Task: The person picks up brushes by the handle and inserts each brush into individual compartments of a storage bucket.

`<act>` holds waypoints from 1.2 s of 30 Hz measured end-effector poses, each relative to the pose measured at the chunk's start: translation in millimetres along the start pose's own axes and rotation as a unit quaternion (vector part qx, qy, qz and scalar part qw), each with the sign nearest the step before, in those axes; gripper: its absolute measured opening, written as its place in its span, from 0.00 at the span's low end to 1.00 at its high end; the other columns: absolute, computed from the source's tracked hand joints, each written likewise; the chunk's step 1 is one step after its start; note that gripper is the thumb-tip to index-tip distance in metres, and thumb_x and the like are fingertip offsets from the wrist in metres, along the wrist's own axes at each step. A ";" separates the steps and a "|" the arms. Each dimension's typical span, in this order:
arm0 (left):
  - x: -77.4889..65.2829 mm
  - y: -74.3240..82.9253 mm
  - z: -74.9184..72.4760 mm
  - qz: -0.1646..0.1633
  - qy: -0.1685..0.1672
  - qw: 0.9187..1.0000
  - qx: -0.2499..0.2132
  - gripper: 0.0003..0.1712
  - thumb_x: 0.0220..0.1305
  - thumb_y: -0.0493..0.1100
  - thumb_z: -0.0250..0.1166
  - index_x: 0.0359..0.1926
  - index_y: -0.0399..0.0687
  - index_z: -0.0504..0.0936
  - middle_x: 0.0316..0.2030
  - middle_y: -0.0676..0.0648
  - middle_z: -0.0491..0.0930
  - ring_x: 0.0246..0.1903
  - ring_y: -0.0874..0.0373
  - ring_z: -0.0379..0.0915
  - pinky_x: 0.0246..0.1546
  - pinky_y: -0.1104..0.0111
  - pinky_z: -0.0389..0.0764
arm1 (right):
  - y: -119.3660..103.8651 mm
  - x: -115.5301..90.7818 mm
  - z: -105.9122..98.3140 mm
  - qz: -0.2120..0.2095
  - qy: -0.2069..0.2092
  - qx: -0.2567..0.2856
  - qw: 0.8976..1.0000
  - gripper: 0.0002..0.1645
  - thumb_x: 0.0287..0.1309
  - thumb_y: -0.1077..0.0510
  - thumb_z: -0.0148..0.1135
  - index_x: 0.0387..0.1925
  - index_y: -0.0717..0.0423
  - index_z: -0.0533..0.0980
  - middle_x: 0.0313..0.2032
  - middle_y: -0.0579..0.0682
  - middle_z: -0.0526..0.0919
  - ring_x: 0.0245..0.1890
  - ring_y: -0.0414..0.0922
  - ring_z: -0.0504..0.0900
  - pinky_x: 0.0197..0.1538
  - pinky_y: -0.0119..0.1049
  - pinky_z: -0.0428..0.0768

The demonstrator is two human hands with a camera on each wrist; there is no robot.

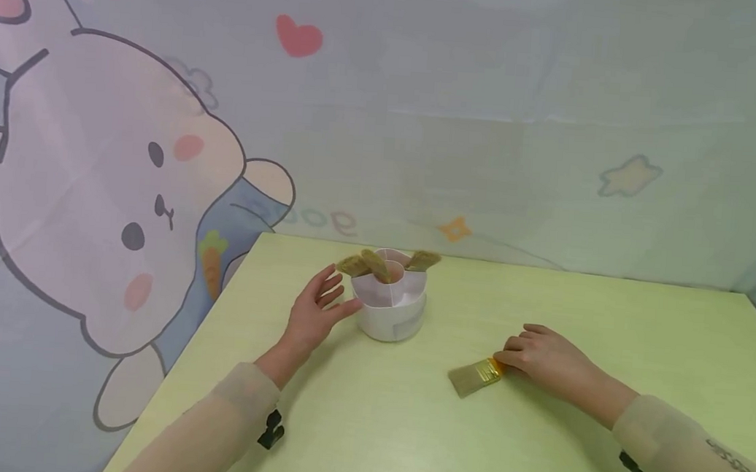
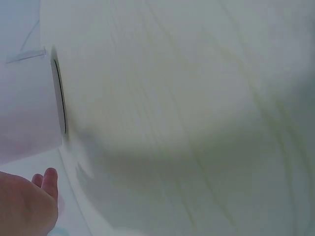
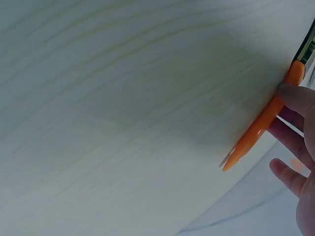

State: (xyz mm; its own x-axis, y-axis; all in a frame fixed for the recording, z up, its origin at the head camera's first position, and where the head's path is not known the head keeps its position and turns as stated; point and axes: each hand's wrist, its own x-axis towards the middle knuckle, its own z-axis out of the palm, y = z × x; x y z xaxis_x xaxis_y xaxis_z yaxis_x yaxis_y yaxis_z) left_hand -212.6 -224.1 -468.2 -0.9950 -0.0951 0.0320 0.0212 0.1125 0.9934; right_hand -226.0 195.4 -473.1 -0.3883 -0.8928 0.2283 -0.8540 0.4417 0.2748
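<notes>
While the right hand (image 1: 541, 356) lies over the orange handle of a flat paintbrush (image 1: 476, 377), that brush rests flat on the pale green, wood-grained worktop (image 1: 534, 452), its long axis running from the tan bristles on the left, nearest the person, to the handle under the fingers (image 3: 295, 101). In the right wrist view a fingertip touches the smooth plastic handle near the metal band, the other fingers loosely curved beside it; whether they truly pinch it I cannot tell. The right hand is plainly the nearer one to the brush. Left of it, well apart, stands a round white holder (image 1: 391, 306), smooth-walled and split into compartments, with three more brushes (image 1: 376, 265) standing bristles-up in it. The left hand (image 1: 315, 312) is spread, fingers straight, thumb tip just at the holder's side wall; actual contact is unclear.
</notes>
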 end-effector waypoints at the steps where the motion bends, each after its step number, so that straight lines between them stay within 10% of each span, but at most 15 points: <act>1: -1.0 -0.1 0.9 0.002 0.000 1.000 -0.003 0.51 0.67 0.38 0.77 0.84 0.49 0.60 0.79 0.37 0.65 0.75 0.41 0.67 0.72 0.50 0.75 | 0.1 0.0 0.2 -0.001 0.000 -0.001 1.000 0.18 0.49 0.59 0.86 0.42 0.48 0.88 0.37 0.44 0.89 0.37 0.44 0.87 0.54 0.53 0.88; 14: -26.3 4.2 20.9 0.011 0.023 1.000 -0.018 0.49 0.66 0.39 0.78 0.82 0.44 0.62 0.77 0.38 0.68 0.75 0.41 0.67 0.74 0.49 0.73 | 0.9 -2.5 -1.2 -0.001 0.012 0.010 1.000 0.18 0.50 0.61 0.85 0.43 0.48 0.87 0.36 0.44 0.88 0.38 0.45 0.87 0.54 0.56 0.88; 36: -22.6 -8.7 24.0 0.033 0.008 0.999 0.003 0.42 0.67 0.37 0.76 0.79 0.43 0.69 0.75 0.38 0.71 0.73 0.40 0.70 0.69 0.52 0.78 | 2.3 1.0 3.5 -0.029 0.048 0.013 0.998 0.22 0.42 0.60 0.89 0.38 0.49 0.84 0.32 0.42 0.84 0.33 0.45 0.86 0.44 0.46 0.90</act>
State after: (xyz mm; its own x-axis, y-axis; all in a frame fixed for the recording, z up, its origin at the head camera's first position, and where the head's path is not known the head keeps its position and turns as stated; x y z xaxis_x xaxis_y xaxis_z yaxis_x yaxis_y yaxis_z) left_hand -192.7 -199.2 -480.2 -0.9899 -0.1022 0.0986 0.0856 0.1249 0.9885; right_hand -229.5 195.2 -475.5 -0.3037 -0.9042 0.3005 -0.8838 0.3851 0.2657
